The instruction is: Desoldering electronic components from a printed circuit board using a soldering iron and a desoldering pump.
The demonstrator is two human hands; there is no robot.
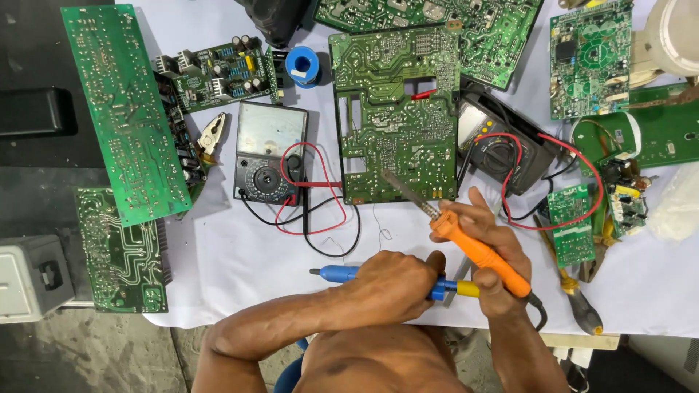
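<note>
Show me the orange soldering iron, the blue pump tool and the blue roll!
Soldering iron (480, 255), head view: on its orange handle.
Desoldering pump (338, 273), head view: on its blue barrel.
Solder spool (302, 65), head view: on its blue rim.

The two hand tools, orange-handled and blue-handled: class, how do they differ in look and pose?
The soldering iron has an orange handle and a long metal tip; the desoldering pump is blue with a yellow end. The iron, in the right hand, slants up towards the large green circuit board; the pump, in the left hand, lies level, pointing left. Both are gripped above the white table cover.
</note>
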